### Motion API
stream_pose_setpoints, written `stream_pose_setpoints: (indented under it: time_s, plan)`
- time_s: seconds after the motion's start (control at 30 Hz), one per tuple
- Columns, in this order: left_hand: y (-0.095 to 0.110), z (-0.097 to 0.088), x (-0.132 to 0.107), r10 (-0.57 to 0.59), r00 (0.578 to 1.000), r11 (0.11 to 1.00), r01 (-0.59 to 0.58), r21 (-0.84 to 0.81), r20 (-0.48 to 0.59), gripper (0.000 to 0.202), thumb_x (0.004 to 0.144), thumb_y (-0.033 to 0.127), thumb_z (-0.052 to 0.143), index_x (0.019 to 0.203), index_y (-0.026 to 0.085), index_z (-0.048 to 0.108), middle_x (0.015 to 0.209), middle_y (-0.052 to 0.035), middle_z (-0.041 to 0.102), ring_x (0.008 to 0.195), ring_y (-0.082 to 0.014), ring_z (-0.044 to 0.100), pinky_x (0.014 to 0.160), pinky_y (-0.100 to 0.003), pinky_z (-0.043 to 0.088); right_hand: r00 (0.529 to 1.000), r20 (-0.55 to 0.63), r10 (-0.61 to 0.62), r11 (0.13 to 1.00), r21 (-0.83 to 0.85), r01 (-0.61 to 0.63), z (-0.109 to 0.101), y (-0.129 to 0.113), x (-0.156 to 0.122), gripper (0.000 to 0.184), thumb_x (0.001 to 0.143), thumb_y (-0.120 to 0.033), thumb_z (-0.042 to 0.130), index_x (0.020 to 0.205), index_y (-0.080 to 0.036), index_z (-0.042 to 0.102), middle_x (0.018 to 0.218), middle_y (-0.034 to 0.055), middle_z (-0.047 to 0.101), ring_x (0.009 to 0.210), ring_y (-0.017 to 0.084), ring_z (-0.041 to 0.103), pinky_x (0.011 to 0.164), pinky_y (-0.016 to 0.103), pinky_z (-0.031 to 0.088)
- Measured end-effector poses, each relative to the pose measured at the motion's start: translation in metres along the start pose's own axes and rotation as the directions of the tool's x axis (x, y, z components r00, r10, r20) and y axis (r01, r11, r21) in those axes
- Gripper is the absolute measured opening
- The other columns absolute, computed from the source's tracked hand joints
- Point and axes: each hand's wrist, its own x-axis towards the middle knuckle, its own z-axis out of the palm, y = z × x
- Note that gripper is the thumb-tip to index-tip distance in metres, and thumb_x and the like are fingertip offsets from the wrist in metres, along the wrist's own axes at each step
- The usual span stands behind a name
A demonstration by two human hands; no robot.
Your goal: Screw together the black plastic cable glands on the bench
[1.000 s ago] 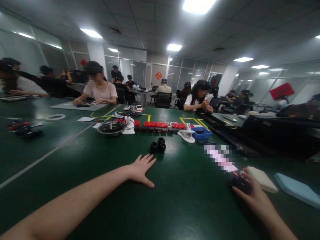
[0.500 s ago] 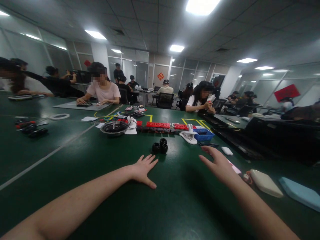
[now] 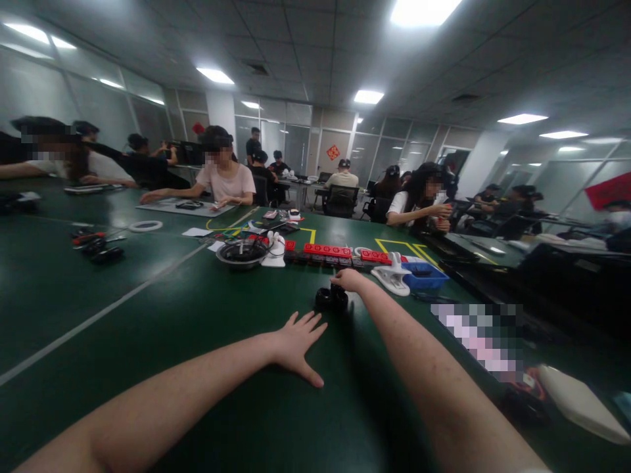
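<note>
Three small glossy black round pieces stand in a cluster on the green table, in front of me. My right hand (image 3: pixel 348 280) reaches over to the rear one, its fingers closed at that piece's top and partly covering it. The front left black round piece (image 3: pixel 323 298) and the front right black round piece (image 3: pixel 340 301) stand beside it on the tabletop. My left hand (image 3: pixel 300 343) lies flat on the table nearer to me, fingers spread, holding nothing, just short of the cluster.
Behind the cluster runs a row of red blocks (image 3: pixel 328 251). A round dish with cables (image 3: pixel 241 252) is left of it; a white clip stand (image 3: pixel 393 276) and a blue bin (image 3: pixel 424 276) are right. A cream case (image 3: pixel 582 402) lies near right. Other people sit across the table.
My right hand has moved forward and left onto the rear black piece and closed there. My left hand stays flat on the table. The view has swung slightly.
</note>
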Motion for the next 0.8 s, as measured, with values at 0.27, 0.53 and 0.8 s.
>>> stream_pose_setpoints:
  time_s: [0.27, 0.53, 0.8]
  plan:
    - [0.004, -0.004, -0.003, -0.003, 1.0, 1.0, 0.004, -0.023, 0.023, 0.114, 0.053, 0.079, 0.05, 0.139, 0.018, 0.004, 0.143, -0.0124, -0.005, 0.129, -0.0352, -0.008, 0.1, -0.057, -0.005, 0.974, 0.102, 0.204, 0.977, 0.046, -0.209, -0.006, 0.035, 0.002, 0.029, 0.086, -0.031, 0.048, 0.11, -0.015, 0.049, 0.109, 0.0068, 0.053, 0.091, 0.018, 0.055, 0.076, 0.038, 0.047]
    - [-0.003, 0.0, -0.001, 0.019, 1.0, 0.999, -0.018, -0.047, 0.015, 0.111, 0.056, 0.077, 0.051, 0.139, 0.021, 0.002, 0.144, -0.0089, -0.008, 0.129, -0.0335, -0.01, 0.1, -0.055, -0.007, 0.961, 0.109, 0.256, 0.965, 0.035, -0.261, -0.01, 0.079, -0.029, 0.027, 0.086, -0.031, 0.047, 0.109, -0.016, 0.051, 0.11, 0.0065, 0.053, 0.091, 0.018, 0.055, 0.077, 0.037, 0.047]
    - [-0.002, 0.0, -0.002, 0.007, 1.0, 1.0, -0.007, -0.023, 0.019, 0.111, 0.056, 0.077, 0.049, 0.139, 0.02, 0.002, 0.144, -0.01, -0.008, 0.13, -0.0328, -0.009, 0.1, -0.054, -0.006, 0.974, 0.111, 0.199, 0.979, 0.022, -0.203, -0.007, 0.084, -0.079, 0.027, 0.086, -0.032, 0.048, 0.108, -0.016, 0.051, 0.108, 0.006, 0.053, 0.09, 0.018, 0.055, 0.076, 0.037, 0.047]
